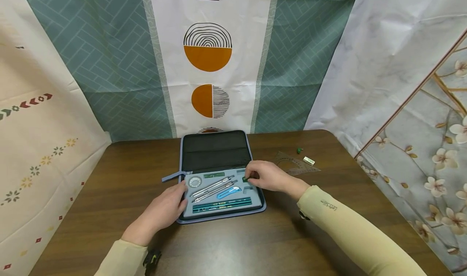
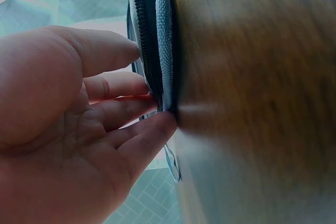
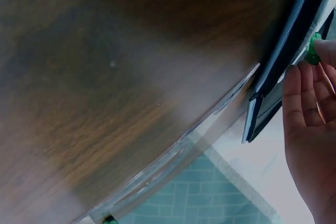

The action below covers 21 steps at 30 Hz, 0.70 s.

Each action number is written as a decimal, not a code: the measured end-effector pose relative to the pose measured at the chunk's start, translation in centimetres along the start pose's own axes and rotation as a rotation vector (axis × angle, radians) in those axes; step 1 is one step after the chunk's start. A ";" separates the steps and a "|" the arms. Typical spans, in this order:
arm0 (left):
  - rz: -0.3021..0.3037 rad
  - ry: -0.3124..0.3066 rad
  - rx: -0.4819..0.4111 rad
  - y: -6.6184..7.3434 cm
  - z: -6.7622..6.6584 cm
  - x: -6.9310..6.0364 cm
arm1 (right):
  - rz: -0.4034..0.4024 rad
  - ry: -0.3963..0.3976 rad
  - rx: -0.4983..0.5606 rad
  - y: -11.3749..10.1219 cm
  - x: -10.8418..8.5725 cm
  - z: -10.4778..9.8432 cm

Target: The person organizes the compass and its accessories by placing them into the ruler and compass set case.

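Note:
An unzipped case [image 1: 215, 152] lies on the table with a grey insert [image 1: 204, 193] in its near half. My left hand [image 1: 166, 209] rests its fingertips against the case's left edge; its fingers [image 2: 149, 135] touch the zipper side in the left wrist view. Over the insert's right side, my right hand [image 1: 270, 176] pinches a small green object [image 3: 314, 48], mostly hidden by the fingers. In the insert lie two metal compasses [image 1: 215, 191], a blue utility knife [image 1: 229, 192], dark green pencils [image 1: 222, 205], a round whitish piece [image 1: 195, 182] and a green strip-like piece [image 1: 214, 175].
Right of the case, a clear set square [image 1: 300, 168] lies flat on the wooden table [image 1: 226, 247]. Beside it are a white eraser-like block [image 1: 309, 161] and a small green item [image 1: 299, 150]. Patterned cloths hang behind and at both sides.

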<state>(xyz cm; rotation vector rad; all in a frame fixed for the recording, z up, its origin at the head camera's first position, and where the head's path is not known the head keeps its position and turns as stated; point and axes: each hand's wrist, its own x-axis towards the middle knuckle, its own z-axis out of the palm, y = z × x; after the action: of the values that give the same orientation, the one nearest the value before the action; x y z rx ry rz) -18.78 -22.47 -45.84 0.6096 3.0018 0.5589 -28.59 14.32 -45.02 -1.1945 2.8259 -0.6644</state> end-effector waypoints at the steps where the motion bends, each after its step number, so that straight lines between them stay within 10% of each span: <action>1: 0.000 0.000 0.001 0.0 0.0 0.0 | 0.003 -0.006 0.001 -0.1 0.0 0.0; 21: -0.008 -0.021 0.004 -0.2 -0.1 0.1 | -0.016 -0.029 -0.046 0.0 0.1 0.0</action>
<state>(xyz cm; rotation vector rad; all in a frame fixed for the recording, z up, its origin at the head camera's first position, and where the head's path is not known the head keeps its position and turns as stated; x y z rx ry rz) -18.94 -22.62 -45.86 0.6000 2.9849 0.5427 -28.65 14.24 -44.96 -1.2236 2.8260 -0.5817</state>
